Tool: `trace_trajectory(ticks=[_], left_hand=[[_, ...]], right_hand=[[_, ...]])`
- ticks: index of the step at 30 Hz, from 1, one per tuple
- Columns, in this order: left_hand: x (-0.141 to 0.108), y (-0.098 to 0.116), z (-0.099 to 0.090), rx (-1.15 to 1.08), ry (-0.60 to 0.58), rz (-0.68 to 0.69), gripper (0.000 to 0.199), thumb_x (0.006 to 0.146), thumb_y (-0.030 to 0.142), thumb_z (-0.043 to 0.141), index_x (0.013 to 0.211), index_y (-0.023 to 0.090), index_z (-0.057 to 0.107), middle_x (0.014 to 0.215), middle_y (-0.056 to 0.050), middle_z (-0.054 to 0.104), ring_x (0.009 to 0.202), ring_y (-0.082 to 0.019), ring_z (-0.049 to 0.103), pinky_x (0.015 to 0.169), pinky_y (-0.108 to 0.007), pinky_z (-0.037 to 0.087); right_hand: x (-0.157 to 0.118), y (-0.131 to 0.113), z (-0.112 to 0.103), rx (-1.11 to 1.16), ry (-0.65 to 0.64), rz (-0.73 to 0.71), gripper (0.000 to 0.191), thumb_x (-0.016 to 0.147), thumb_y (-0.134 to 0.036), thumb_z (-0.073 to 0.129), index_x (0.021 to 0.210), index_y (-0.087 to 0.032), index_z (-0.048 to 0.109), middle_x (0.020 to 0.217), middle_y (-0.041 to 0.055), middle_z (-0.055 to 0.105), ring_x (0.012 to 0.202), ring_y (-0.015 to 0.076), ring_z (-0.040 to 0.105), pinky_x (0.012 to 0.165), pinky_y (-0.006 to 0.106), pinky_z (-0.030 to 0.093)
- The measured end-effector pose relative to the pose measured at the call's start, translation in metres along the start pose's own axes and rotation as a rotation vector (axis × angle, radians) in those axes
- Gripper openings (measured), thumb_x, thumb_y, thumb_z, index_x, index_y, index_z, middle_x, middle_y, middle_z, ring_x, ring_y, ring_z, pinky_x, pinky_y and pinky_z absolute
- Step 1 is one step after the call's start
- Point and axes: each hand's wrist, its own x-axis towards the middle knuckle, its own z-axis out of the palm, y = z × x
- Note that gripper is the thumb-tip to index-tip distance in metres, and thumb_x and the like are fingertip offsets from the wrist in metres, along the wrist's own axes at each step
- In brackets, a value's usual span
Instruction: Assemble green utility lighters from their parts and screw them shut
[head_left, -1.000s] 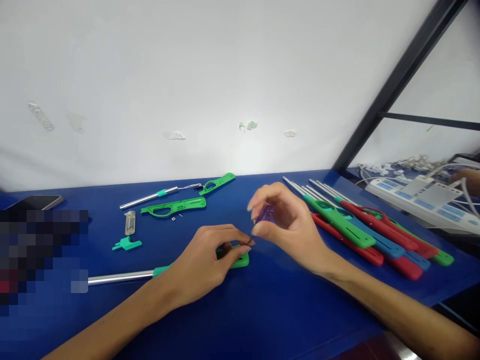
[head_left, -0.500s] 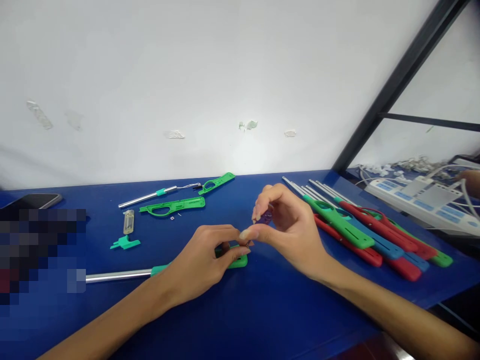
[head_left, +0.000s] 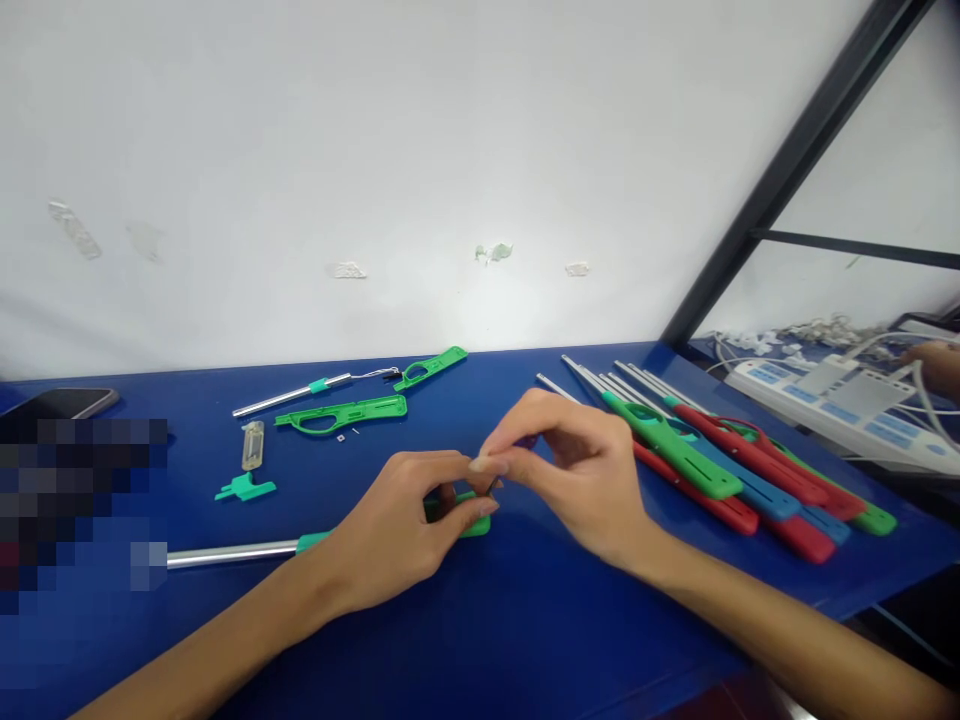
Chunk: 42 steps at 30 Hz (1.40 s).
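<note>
My left hand is closed, with thumb and fingers pinched on a tiny dark piece that I cannot make out. It lies over a green long-necked lighter; the fingers hide most of its handle, and its metal tube points left. My right hand meets the left fingertips, its thumb and index finger pinched together. What they hold is hidden; a speck of purple shows behind the right fingers. Behind the hands lie two green lighter shell halves and a metal tube with wires.
A clear fuel tank and a green trigger piece lie at left, near a phone. Several red, blue and green lighters are piled at right. Beyond them are a power strip and another person's hand.
My right hand has closed its raised fingers down to a pinch and tilted toward the left fingertips. My left hand stays over the green lighter. The view has shifted slightly.
</note>
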Motion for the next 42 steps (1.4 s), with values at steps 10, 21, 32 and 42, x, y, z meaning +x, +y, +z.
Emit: trace_trajectory(ticks=[10, 21, 32, 42], left_hand=[[0.002, 0.002, 0.0, 0.007, 0.007, -0.002, 0.017, 0.099, 0.026, 0.059, 0.095, 0.022, 0.075, 0.082, 0.002, 0.072, 0.067, -0.012, 0.059, 0.065, -0.024, 0.045], [-0.001, 0.002, 0.0, 0.006, -0.005, 0.002, 0.018, 0.099, 0.023, 0.056, 0.088, 0.02, 0.07, 0.078, 0.003, 0.068, 0.066, -0.011, 0.057, 0.065, -0.024, 0.044], [-0.001, 0.003, 0.0, 0.018, -0.01, -0.009, 0.021, 0.099, 0.024, 0.055, 0.083, 0.02, 0.066, 0.072, 0.005, 0.064, 0.063, -0.01, 0.052, 0.061, -0.024, 0.042], [0.0, 0.002, 0.001, 0.022, -0.011, -0.031, 0.029, 0.1, 0.031, 0.054, 0.073, 0.019, 0.06, 0.068, 0.004, 0.059, 0.063, -0.012, 0.049, 0.059, -0.026, 0.038]], right_hand=[[0.004, -0.003, -0.006, 0.011, -0.1, 0.074, 0.024, 0.106, -0.023, 0.057, 0.12, -0.03, 0.074, 0.1, 0.0022, 0.075, 0.089, 0.0171, 0.071, 0.077, 0.032, 0.06], [0.002, -0.003, -0.005, 0.002, -0.227, 0.089, 0.039, 0.108, -0.023, 0.052, 0.143, -0.035, 0.063, 0.126, 0.0028, 0.074, 0.097, 0.017, 0.069, 0.076, 0.031, 0.06], [0.003, 0.003, -0.005, -0.124, -0.105, -0.057, 0.025, 0.094, -0.019, 0.075, 0.115, -0.032, 0.077, 0.098, -0.0011, 0.074, 0.089, 0.0156, 0.064, 0.082, 0.031, 0.055], [0.003, -0.001, 0.0, -0.151, -0.013, -0.049, 0.015, 0.082, -0.02, 0.088, 0.088, -0.027, 0.076, 0.08, -0.0044, 0.07, 0.078, 0.0135, 0.061, 0.073, 0.029, 0.051]])
